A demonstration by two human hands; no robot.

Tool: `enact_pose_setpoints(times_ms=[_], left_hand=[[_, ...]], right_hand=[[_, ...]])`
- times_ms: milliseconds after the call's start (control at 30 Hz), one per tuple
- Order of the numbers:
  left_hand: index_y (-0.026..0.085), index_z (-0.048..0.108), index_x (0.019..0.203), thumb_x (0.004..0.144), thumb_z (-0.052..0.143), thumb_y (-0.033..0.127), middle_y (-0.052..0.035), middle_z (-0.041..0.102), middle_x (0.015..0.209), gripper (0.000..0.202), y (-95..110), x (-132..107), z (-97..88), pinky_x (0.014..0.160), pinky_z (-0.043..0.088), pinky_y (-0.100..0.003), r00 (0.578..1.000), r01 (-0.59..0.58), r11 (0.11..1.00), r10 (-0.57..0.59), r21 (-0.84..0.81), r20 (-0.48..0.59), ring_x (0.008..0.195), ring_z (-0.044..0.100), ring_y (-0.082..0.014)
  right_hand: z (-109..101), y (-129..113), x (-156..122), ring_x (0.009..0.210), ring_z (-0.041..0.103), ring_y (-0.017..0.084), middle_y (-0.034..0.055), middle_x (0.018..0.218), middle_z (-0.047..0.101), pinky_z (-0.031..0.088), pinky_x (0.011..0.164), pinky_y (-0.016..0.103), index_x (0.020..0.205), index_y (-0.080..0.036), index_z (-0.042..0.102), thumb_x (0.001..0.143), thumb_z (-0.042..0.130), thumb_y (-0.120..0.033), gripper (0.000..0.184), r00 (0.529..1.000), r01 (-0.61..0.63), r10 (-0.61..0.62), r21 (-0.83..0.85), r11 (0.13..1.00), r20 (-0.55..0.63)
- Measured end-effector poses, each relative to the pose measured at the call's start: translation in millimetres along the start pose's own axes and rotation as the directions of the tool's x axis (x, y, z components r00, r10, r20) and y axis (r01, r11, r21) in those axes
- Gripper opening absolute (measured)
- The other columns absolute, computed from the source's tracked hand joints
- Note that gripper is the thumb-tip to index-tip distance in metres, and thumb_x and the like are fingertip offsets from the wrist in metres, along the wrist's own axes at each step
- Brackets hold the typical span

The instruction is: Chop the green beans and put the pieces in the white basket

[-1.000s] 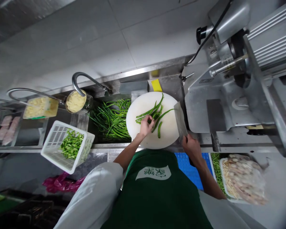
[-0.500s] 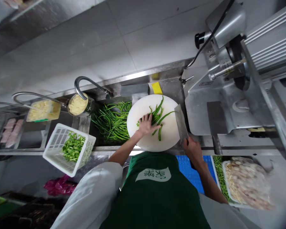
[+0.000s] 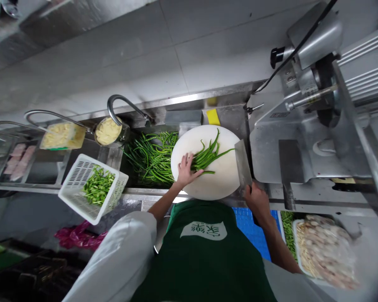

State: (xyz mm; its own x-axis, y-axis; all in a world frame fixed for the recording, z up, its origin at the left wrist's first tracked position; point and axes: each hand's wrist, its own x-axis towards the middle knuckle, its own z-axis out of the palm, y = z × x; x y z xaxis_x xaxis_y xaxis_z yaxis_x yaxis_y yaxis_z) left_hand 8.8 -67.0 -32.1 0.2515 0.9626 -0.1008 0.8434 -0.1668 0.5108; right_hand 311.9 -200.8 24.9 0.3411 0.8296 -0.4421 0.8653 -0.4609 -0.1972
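A round white cutting board lies in front of me with a bundle of long green peppers on it. My left hand rests on the near ends of the peppers, fingers spread and pressing them together. My right hand grips the handle of a cleaver, whose blade stands at the board's right edge, clear of the peppers.
A sink holding a heap of green peppers lies left of the board, under a faucet. A white basket holds cut green pieces. A metal slicer machine stands at right. A tray of pale food sits at lower right.
My left hand has gathered the scattered peppers into one tight bundle and slid back toward their near ends. The cleaver has stayed at the board's right edge.
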Motion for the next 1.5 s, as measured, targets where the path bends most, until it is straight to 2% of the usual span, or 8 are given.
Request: enact_pose_setpoints(times_ms=[133,400,633,767,967,1200,1333,1500], left_hand=[[0.021,0.025,0.163,0.098,0.049,0.061,-0.0168,0.02,0.17,0.081,6.8,-21.9,34.5,0.128,0.023,-0.049,0.942,0.076,0.944,-0.174,-0.323,-0.288,0.158,0.021,-0.0292],[0.02,0.038,0.156,0.1,0.049,0.055,-0.0158,0.022,0.168,0.067,40.4,-1.1,44.0,0.126,0.025,-0.05,0.911,0.02,0.947,-0.15,-0.322,-0.383,0.157,0.02,-0.0315],[0.025,0.075,0.117,0.096,0.063,0.035,-0.0107,0.07,0.112,0.026,63.0,-20.9,41.1,0.107,0.036,-0.057,0.994,-0.067,0.991,0.076,0.115,-0.073,0.119,0.053,-0.0333],[0.022,0.075,0.118,0.103,0.051,0.037,-0.0105,0.073,0.111,0.032,60.6,-14.5,18.4,0.103,0.041,-0.05,0.996,-0.058,0.997,0.06,0.041,-0.065,0.113,0.056,-0.03],[0.021,0.071,0.129,0.106,0.036,0.047,-0.0112,0.072,0.118,0.049,19.8,37.5,-26.7,0.109,0.041,-0.047,0.944,0.023,0.994,-0.056,-0.105,-0.325,0.118,0.056,-0.0289],[0.02,0.079,0.109,0.093,0.052,0.027,-0.0124,0.069,0.11,0.032,-16.6,91.6,-18.9,0.1,0.048,-0.044,0.995,0.084,0.996,-0.083,0.02,-0.058,0.105,0.06,-0.0269],[0.023,0.079,0.11,0.093,0.052,0.023,-0.0101,0.068,0.113,0.032,-13.3,77.8,-18.1,0.099,0.05,-0.04,0.999,0.026,0.999,-0.027,0.031,0.042,0.108,0.062,-0.0243],[0.023,0.052,0.151,0.101,0.047,0.048,-0.015,0.046,0.157,0.057,15.8,24.2,-5.6,0.12,0.03,-0.056,0.996,-0.062,0.979,0.074,0.195,-0.055,0.147,0.038,-0.034]], right_hand=[[-2.3,0.9,1.3,0.076,0.064,0.024,0.0149,0.085,0.07,0.032,0.067,0.032,0.112,-0.008,0.065,0.105,0.039,-0.028,0.033,1.0,-0.02,0.02,-0.012,1.0,0.0],[-2.2,9.7,-3.0,0.073,0.061,0.023,0.0151,0.086,0.071,0.03,0.065,0.031,0.112,-0.009,0.068,0.104,0.043,-0.029,0.033,0.996,0.005,-0.004,0.009,1.0,-0.085],[3.5,29.8,-12.2,0.065,0.053,0.019,0.0132,0.081,0.069,0.027,0.065,0.03,0.104,-0.008,0.069,0.101,0.046,-0.028,0.03,0.977,-0.004,0.029,0.117,0.993,-0.211],[10.8,34.2,-17.5,0.065,0.051,0.019,0.0113,0.076,0.066,0.027,0.066,0.03,0.097,-0.01,0.069,0.101,0.045,-0.031,0.032,0.975,0.001,0.035,0.159,0.987,-0.22],[16.6,32.6,-21.8,0.066,0.051,0.02,0.0115,0.075,0.065,0.027,0.065,0.03,0.094,-0.013,0.068,0.1,0.043,-0.034,0.034,0.972,-0.01,0.066,0.238,0.971,-0.226],[17.1,32.5,-21.2,0.065,0.05,0.02,0.0087,0.073,0.062,0.028,0.064,0.03,0.092,-0.015,0.066,0.099,0.041,-0.037,0.034,0.976,0.009,0.057,0.303,0.953,-0.211],[18.6,33.5,-22.2,0.064,0.047,0.019,0.0074,0.071,0.061,0.025,0.064,0.03,0.09,-0.015,0.066,0.1,0.041,-0.037,0.034,0.977,-0.02,0.079,0.285,0.958,-0.198],[16.9,33.7,-22.4,0.065,0.049,0.019,0.0089,0.073,0.063,0.026,0.064,0.03,0.094,-0.014,0.068,0.1,0.042,-0.037,0.035,0.978,-0.076,0.131,0.312,0.947,-0.159]])
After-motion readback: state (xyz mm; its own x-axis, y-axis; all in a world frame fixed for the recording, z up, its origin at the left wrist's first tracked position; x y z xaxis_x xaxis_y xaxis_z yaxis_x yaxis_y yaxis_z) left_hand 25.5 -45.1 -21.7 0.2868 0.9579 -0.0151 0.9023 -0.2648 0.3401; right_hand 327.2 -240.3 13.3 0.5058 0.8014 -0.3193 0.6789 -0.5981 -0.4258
